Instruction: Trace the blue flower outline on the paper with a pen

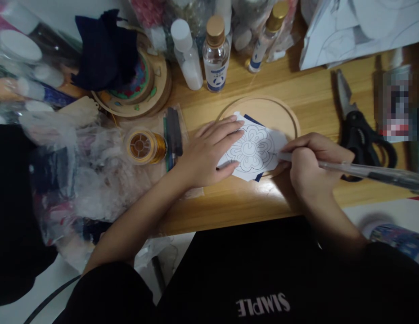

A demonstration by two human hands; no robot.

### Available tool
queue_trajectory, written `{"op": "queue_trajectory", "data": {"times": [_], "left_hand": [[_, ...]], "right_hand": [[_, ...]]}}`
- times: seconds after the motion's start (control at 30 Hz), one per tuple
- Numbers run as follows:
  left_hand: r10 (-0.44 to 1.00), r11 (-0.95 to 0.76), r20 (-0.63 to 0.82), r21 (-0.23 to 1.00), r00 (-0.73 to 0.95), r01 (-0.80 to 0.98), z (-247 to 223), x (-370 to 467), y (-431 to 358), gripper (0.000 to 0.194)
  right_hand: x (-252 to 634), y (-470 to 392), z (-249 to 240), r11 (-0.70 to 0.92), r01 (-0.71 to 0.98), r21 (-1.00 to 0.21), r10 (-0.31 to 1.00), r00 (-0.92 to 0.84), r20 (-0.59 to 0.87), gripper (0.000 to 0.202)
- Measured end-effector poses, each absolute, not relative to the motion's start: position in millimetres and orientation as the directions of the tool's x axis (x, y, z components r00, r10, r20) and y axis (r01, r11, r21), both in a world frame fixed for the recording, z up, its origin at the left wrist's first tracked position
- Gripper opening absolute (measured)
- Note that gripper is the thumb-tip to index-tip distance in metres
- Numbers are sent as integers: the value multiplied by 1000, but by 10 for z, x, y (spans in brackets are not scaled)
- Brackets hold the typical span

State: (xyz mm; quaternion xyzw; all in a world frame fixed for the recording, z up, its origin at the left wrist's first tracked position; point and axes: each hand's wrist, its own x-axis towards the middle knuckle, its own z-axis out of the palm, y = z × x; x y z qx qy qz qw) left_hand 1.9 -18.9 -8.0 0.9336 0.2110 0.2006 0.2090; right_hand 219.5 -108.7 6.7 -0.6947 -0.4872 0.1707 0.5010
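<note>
A white paper [251, 148] with a line-drawn flower inside a circle lies over a dark blue piece [252, 120], whose corners show above and below it. Both rest on a round wooden board [280, 110] with a raised rim. My left hand [209, 155] lies flat with fingers spread across the paper's left side. In my right hand [313, 166] is a clear-barrelled pen [374, 173], gripped in a writing hold. Its tip is at the paper's right edge, near the circle's outline.
Black-handled scissors [358, 130] lie to the right. A spool of golden thread [146, 147] and dark pens [174, 132] are at left, beside plastic bags [104, 166]. Behind stand a white-capped bottle [187, 56] and gold-capped bottles [216, 56]. Dark cloth [104, 54] covers wooden rings [158, 90].
</note>
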Motion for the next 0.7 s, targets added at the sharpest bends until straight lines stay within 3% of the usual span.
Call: {"op": "queue_trajectory", "data": {"times": [0.37,0.7], "left_hand": [[496,-781,224,536,839,319,-62,10,-189,57],[496,-792,249,522,832,316,-68,21,-195,56]], "right_hand": [[2190,-1102,58,-25,507,-862,843,474,255,26],[2199,-1087,54,-29,518,-855,845,470,256,24]]}}
